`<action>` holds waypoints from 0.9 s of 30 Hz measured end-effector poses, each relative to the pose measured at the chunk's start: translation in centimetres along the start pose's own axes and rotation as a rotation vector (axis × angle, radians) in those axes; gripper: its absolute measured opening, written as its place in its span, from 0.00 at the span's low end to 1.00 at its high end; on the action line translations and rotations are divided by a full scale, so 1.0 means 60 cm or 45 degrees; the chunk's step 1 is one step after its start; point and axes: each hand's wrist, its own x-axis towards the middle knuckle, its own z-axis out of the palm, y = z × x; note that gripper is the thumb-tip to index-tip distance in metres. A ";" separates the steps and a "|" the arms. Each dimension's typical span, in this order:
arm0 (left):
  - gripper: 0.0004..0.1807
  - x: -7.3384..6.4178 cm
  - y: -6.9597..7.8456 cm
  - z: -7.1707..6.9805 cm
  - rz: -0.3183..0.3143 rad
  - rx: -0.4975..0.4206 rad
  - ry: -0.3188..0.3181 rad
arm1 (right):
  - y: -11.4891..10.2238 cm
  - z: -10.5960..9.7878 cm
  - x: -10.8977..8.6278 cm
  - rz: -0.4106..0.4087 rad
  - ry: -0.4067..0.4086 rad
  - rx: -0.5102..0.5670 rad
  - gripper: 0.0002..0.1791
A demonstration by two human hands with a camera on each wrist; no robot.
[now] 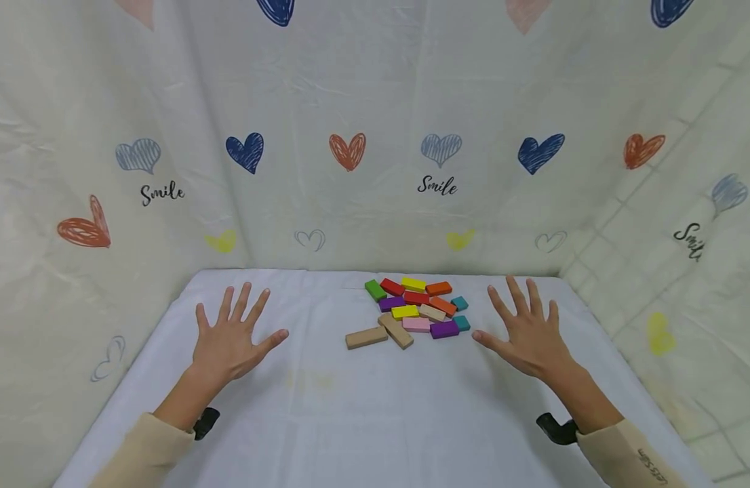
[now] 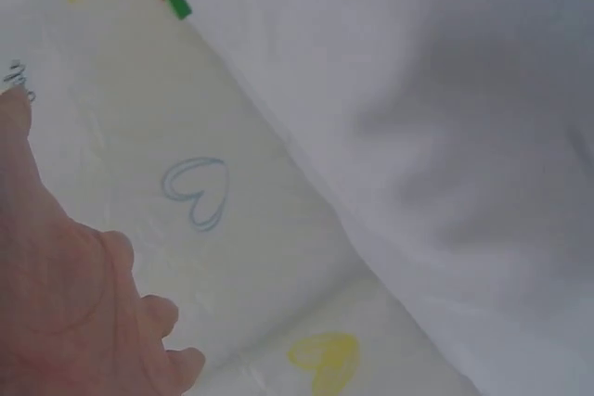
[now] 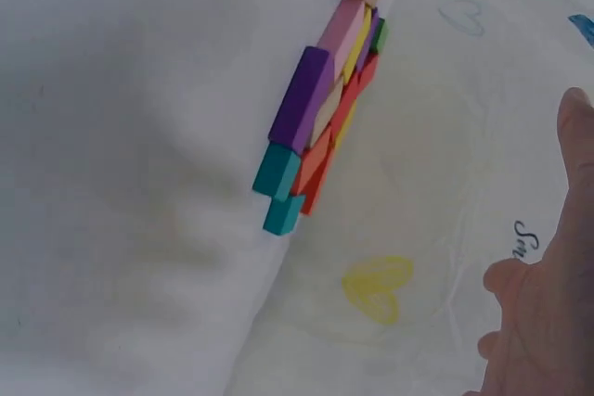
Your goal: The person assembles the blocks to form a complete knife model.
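Note:
Several coloured wooden blocks lie in a loose cluster toward the back of the white table, among them a green block, a pink block and a purple block. Two plain wooden blocks touch at the cluster's front left, one a tan block. My left hand hovers left of the blocks, fingers spread, holding nothing. To their right, my right hand is spread the same way, its thumb nearest a teal block. In the right wrist view the purple block shows close up.
A white cloth covers the table. Behind it and along both sides hangs a pale curtain printed with hearts and the word Smile. Each wrist carries a dark strapped device, such as the right one.

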 end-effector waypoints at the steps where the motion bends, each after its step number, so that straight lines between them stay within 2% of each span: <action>1: 0.54 -0.004 0.004 0.003 0.001 -0.001 -0.001 | -0.004 0.004 -0.003 -0.003 -0.002 0.001 0.55; 6: 0.55 -0.020 0.024 0.017 0.011 -0.015 -0.008 | -0.033 0.025 -0.011 -0.015 0.010 0.022 0.55; 10: 0.55 -0.024 0.045 0.030 0.050 -0.046 0.008 | -0.062 0.047 -0.012 -0.036 0.034 0.068 0.55; 16: 0.53 -0.009 0.083 0.050 0.105 -0.126 0.045 | -0.105 0.078 -0.006 -0.038 0.001 0.191 0.54; 23: 0.53 0.012 0.133 0.071 0.146 -0.260 -0.016 | -0.146 0.104 0.009 -0.040 -0.047 0.358 0.52; 27: 0.51 0.026 0.154 0.084 0.174 -0.362 -0.007 | -0.158 0.122 0.022 -0.044 -0.061 0.470 0.51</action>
